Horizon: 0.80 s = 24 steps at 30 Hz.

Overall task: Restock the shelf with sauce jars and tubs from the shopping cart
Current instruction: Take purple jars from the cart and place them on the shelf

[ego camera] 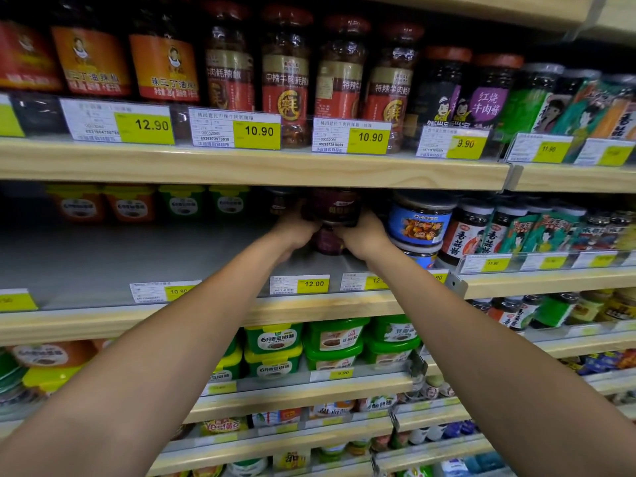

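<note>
A dark maroon sauce tub (336, 205) is held deep in the second shelf (103, 263), just under the board above. My left hand (296, 231) grips its left side and my right hand (362, 235) grips its right side. It sits on top of another maroon tub (327, 243), partly hidden by my hands. Both arms reach far in from below.
Blue-labelled tubs (420, 223) stand stacked just right of my right hand, then mushroom sauce jars (465, 232). Orange and green tubs (155, 204) line the back left of the grey shelf floor. Chilli jars (285, 74) fill the shelf above, green tubs (275, 349) the one below.
</note>
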### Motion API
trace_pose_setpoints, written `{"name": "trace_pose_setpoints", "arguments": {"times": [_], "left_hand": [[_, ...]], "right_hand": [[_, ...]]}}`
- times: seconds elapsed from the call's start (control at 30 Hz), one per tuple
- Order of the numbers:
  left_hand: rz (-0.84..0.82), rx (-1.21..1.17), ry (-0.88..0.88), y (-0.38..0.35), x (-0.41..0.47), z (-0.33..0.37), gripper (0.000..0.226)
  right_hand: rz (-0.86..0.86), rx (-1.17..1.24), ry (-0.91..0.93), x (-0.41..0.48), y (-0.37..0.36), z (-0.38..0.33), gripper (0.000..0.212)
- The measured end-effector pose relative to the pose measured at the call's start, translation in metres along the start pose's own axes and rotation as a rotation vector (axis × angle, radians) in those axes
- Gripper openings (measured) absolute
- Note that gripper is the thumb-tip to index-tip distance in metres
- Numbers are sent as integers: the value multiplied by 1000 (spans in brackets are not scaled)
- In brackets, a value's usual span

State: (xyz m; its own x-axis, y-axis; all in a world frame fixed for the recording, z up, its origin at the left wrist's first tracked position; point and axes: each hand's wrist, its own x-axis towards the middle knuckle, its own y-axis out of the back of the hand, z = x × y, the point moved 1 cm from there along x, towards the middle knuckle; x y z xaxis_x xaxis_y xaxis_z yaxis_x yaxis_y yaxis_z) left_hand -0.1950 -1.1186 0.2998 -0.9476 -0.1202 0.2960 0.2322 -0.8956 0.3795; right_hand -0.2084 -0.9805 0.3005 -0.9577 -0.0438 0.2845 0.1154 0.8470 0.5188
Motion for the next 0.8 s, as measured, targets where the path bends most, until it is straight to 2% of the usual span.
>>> {"name": "trace_pose_setpoints", "arguments": {"times": [0.1, 0.27, 0.37, 0.57, 0.8], "left_hand": [[-8, 70, 15, -4, 5, 0, 47], [-69, -35, 75, -8, 5, 2, 72], [-98, -53, 100, -11, 9, -3, 79], [-174, -162, 122, -15, 3, -4, 60], [-199, -82, 150, -17, 2, -4, 53]], "right_hand": [[-8, 21, -16, -1, 4, 5, 52], [-21, 63, -40, -5, 7, 12, 49], [-34, 60, -59, -2, 7, 14, 48], [-50, 82, -128, -5, 9, 8, 45], [-90, 177, -160, -4, 9, 10, 38]]}}
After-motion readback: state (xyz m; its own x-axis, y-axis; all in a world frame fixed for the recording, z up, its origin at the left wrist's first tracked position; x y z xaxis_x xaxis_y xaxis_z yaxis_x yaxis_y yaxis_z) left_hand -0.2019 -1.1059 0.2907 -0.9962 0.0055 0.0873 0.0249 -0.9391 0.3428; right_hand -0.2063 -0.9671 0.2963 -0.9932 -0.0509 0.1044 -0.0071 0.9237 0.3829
